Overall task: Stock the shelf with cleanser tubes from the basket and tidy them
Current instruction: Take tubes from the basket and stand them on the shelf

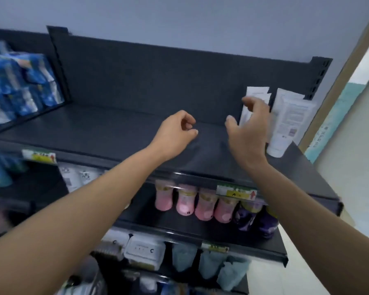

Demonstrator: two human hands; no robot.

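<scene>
while the right hand is up at the tubes: fingers spread and hooked, thumb wide of them, nothing pinched. blur hides whether the tips touch plastic.
near tube: white, directly behind those fingers, flat crimped end up and tipped back on the back panel. its cap is hidden by the hand.
far tube: just past the hand's outer side, cap down, leaning back the same way, printed side facing out.
left hand: off on the thumb side, well apart, loosely curled over the top shelf, holding nothing.
basket: out of sight from here.
step, i'd say: tidying this pair, early in the stocking, with a long run of bare shelf on the thumb side.
doing it well: take the near tube low, not by the floppy crimp, then square it up beside the far one.
watch for: these are leaners, and a careless nudge could tip both. the left hand could come in to steady them.
</scene>
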